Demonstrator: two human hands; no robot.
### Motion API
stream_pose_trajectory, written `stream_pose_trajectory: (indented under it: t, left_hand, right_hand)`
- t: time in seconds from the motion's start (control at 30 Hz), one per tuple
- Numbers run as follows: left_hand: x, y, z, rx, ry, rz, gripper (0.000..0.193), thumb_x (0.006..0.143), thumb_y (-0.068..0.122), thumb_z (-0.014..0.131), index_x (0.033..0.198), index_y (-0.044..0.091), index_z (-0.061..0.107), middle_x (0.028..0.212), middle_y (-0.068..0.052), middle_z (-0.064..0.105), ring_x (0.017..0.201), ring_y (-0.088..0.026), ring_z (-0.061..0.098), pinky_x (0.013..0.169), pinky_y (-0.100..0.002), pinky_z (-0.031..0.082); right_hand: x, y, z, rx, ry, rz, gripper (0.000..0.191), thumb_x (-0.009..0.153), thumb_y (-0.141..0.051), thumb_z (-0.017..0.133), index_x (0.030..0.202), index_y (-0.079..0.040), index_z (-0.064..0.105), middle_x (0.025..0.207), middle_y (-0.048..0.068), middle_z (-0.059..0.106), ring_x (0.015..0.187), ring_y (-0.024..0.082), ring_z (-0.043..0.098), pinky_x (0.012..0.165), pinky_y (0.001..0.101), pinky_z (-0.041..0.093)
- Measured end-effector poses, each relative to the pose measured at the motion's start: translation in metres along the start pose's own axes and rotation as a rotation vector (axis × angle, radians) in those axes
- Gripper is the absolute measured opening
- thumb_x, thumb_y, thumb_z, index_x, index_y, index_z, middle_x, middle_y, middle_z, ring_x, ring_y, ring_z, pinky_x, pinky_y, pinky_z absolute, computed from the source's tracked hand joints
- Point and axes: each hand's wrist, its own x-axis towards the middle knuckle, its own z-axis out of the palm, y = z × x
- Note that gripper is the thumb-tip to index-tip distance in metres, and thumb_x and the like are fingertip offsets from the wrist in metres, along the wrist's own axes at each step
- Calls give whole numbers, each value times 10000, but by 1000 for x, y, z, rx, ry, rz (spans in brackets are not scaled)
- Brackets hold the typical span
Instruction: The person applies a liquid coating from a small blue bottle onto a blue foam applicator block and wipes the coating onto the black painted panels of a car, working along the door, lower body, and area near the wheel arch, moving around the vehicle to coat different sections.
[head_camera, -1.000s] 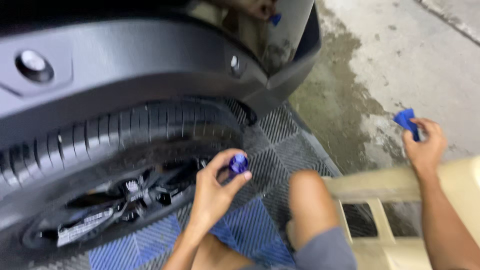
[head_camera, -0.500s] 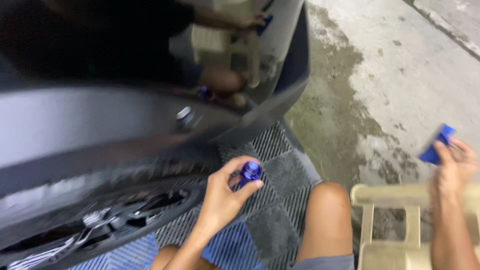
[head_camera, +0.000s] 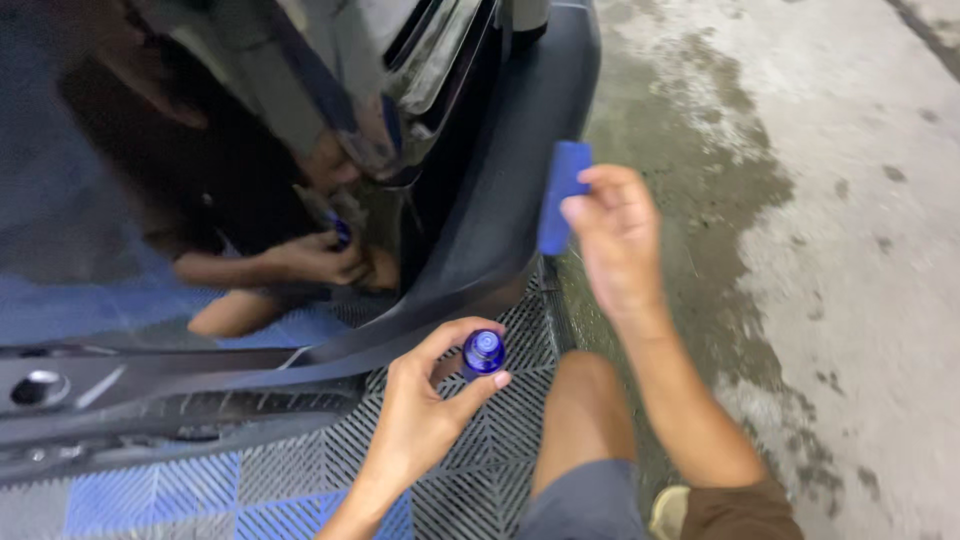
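Wet concrete floor (head_camera: 830, 250) and grid tiles (head_camera: 300, 480) lie under us, beside a glossy dark car (head_camera: 200, 150) with black trim (head_camera: 520, 200). We judge this the loading step: the next move calls for tipping bottle onto pad. Our right hand (head_camera: 615, 235) pinches a blue pad (head_camera: 562, 195) near the trim. Our left hand (head_camera: 425, 420) grips a small blue bottle (head_camera: 484, 352); its contents are hidden.

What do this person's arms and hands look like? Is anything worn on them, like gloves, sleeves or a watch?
Both are bare. The left hand and right hand have no gloves, and no rings show. The forearms are uncovered as far as the picture reaches, with no sleeves, watch or wristband in view. Both arms are slim. The fingers have short, plain nails.
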Motion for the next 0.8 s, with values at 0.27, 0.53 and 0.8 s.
stream_pose_trajectory:
  t: [0.27, 0.53, 0.8]
  left_hand:
    - [7, 32, 29, 79, 251, -32, 398, 797, 26, 811, 1182, 27, 710, 1104, -33, 746, 1003, -86, 678, 958, -304, 574]
    - [7, 37, 30, 88, 448, -65, 410, 789, 14, 811, 1185, 34, 710, 1129, -35, 740, 1028, -97, 683, 950, -294, 562]
    - [26, 46, 39, 122, 477, -99, 405, 788, 16, 803, 1180, 45, 707, 1164, -33, 748, 1057, -103, 694, 977, -297, 561]
  right_hand:
    - [7, 5, 82, -446, -146, -309, 239, 911, 31, 767, 1135, -19, 701, 1184, 97, 646, 1097, 192, 661, 983, 293, 528]
    - [16, 3, 108, -508, -140, -327, 238, 866, -3, 820, 1079, -34, 718, 1097, 106, 677, 975, 221, 696, 860, 305, 566]
    - [94, 32, 57, -577, -90, -421, 180, 887, 23, 791, 1036, -17, 699, 990, 73, 669, 908, 192, 673, 831, 307, 541]
